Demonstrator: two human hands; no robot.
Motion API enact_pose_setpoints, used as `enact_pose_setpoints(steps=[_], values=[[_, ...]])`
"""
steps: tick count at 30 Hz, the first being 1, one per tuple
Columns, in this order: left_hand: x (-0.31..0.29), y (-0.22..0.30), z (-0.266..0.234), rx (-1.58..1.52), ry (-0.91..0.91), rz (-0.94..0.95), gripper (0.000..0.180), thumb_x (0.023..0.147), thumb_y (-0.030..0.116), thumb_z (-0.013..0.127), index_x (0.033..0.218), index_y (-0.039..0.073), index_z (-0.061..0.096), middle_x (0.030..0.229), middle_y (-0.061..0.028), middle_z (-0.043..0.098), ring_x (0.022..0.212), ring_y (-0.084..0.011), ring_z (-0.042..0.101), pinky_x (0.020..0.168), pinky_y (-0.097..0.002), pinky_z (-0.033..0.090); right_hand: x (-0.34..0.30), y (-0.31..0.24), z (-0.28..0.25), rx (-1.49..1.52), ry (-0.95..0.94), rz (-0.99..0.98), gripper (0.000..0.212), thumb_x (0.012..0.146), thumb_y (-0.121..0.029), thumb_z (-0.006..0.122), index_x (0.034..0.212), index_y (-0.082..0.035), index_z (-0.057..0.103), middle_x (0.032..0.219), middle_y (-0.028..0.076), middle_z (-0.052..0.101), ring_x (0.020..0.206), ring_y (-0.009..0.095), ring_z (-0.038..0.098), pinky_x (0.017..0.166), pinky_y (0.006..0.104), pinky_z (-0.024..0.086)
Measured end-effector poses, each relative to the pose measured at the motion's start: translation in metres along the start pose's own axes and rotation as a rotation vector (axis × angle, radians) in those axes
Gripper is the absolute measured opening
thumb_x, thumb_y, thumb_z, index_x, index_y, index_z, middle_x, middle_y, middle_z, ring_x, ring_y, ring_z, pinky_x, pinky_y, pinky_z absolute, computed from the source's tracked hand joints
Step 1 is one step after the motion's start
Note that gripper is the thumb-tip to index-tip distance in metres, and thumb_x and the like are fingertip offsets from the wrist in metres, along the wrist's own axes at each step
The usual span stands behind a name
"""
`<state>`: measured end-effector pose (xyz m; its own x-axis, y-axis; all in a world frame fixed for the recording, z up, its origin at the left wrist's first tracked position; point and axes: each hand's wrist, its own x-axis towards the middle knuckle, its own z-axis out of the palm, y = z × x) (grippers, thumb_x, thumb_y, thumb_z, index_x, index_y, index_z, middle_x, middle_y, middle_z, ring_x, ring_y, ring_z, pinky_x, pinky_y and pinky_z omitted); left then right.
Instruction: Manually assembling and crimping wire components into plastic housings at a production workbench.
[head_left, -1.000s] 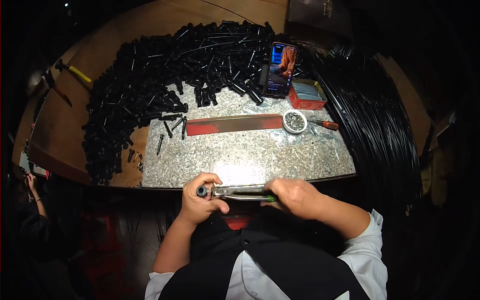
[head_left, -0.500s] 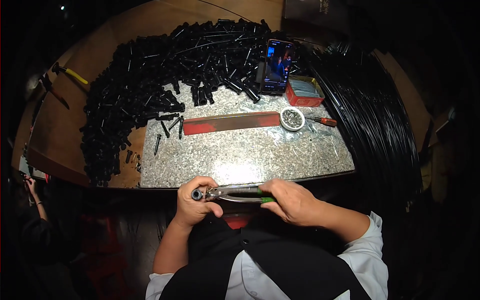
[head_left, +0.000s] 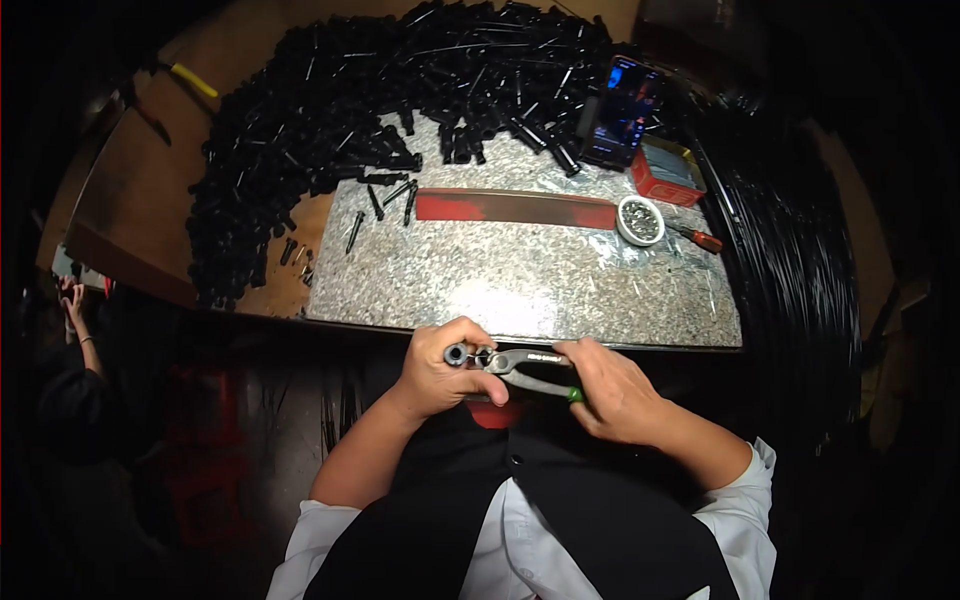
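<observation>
My left hand (head_left: 440,372) is closed around a short black tube (head_left: 456,355), whose round hollow end points up toward me. Green-tipped metal pliers (head_left: 535,376) lie across from my right hand (head_left: 622,395), which is closed on their handles. The jaws of the pliers are against or right beside the tube, at my left fingertips; the exact contact is too small to make out. Both hands are just in front of the table's near edge, above my lap.
A speckled stone slab (head_left: 520,270) carries a red-brown bar (head_left: 515,208), a white cup of small metal bits (head_left: 640,221), a screwdriver (head_left: 705,241) and loose screws. Beyond lie heaped black tubes (head_left: 330,110), a phone (head_left: 620,110), a red box (head_left: 668,188) and black rods (head_left: 790,260). Another person's hand (head_left: 73,300) shows at left.
My view has shifted, so the table sits higher and further right. The plier handles are spread wider and tilt down to the right. My left hand still holds the tube.
</observation>
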<state>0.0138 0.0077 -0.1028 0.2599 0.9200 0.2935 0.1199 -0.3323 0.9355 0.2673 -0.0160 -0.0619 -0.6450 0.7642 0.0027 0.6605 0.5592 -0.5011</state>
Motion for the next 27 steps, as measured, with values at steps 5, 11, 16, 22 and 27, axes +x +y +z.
enact_pose_setpoints(steps=[5, 11, 16, 22, 27], values=[[0.0, 0.001, 0.003, -0.01, -0.003, 0.051, 0.07, 0.045, 0.06, 0.075, 0.084, 0.004, 0.06, 0.063, 0.0013, 0.053, 0.056, -0.0077, 0.05, 0.05, -0.0222, 0.039, 0.007, 0.001, -0.005, 0.046, -0.029, -0.099, 0.074, 0.067, 0.005, 0.056, 0.136, 0.002, 0.029, 0.097, 0.019, 0.044, 0.088, 0.036, 0.048, 0.079, 0.0413, 0.042], [-0.003, -0.002, 0.003, -0.093, 0.014, 0.033, 0.07, 0.046, 0.059, 0.076, 0.085, 0.003, 0.06, 0.066, 0.0015, 0.054, 0.059, -0.0067, 0.051, 0.053, -0.0209, 0.04, 0.011, -0.001, -0.005, 0.232, -0.191, -0.058, 0.064, 0.068, 0.004, 0.05, 0.13, -0.001, 0.036, 0.098, 0.018, 0.044, 0.087, 0.036, 0.05, 0.078, 0.0419, 0.044], [-0.006, -0.003, 0.004, -0.215, 0.022, -0.061, 0.068, 0.048, 0.056, 0.077, 0.086, 0.002, 0.06, 0.072, 0.0024, 0.056, 0.064, -0.0053, 0.051, 0.058, -0.0196, 0.04, 0.013, -0.001, -0.002, 0.243, -0.191, -0.008, 0.053, 0.07, 0.002, 0.052, 0.122, -0.002, 0.041, 0.097, 0.018, 0.047, 0.084, 0.037, 0.053, 0.073, 0.0425, 0.046], [-0.007, -0.003, 0.004, -0.259, 0.012, -0.104, 0.065, 0.051, 0.05, 0.079, 0.089, 0.002, 0.06, 0.075, 0.0029, 0.056, 0.068, -0.0048, 0.051, 0.06, -0.0193, 0.04, 0.016, 0.001, 0.01, 0.202, -0.098, 0.036, 0.032, 0.08, -0.012, 0.066, 0.104, 0.0, 0.048, 0.086, 0.018, 0.056, 0.077, 0.038, 0.059, 0.064, 0.0437, 0.047], [-0.007, -0.005, 0.009, -0.282, 0.032, -0.118, 0.063, 0.054, 0.046, 0.081, 0.092, 0.001, 0.059, 0.077, 0.0028, 0.057, 0.07, -0.0042, 0.051, 0.061, -0.0195, 0.041, 0.015, 0.007, 0.012, 0.085, -0.036, 0.022, 0.029, 0.078, -0.012, 0.069, 0.095, -0.001, 0.047, 0.08, 0.018, 0.057, 0.07, 0.038, 0.06, 0.058, 0.0435, 0.047]])
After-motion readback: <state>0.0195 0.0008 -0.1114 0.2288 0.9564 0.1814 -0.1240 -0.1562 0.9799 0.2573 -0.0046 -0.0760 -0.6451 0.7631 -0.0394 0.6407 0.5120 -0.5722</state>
